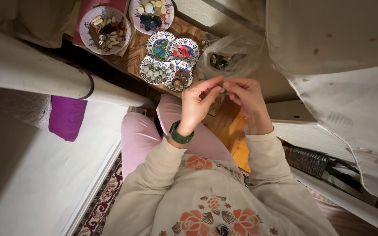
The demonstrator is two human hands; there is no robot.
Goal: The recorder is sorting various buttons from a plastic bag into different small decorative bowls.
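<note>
My left hand (196, 105), with a green watch band on the wrist, and my right hand (246, 98) meet fingertip to fingertip over my lap. Together they pinch a small button (221, 85), mostly hidden by the fingers. Just beyond them stands a four-part patterned dish (169, 59) with sorted buttons: green, red, pale and brown ones in separate sections. A clear plastic bag of mixed buttons (226, 59) lies to the right of the dish.
Two round plates (106, 29) (151, 15) with more buttons and beads sit at the far edge of the wooden table (133, 54). A white tube (44, 74) and purple cushion (66, 117) lie left; white curtain (351, 87) hangs right.
</note>
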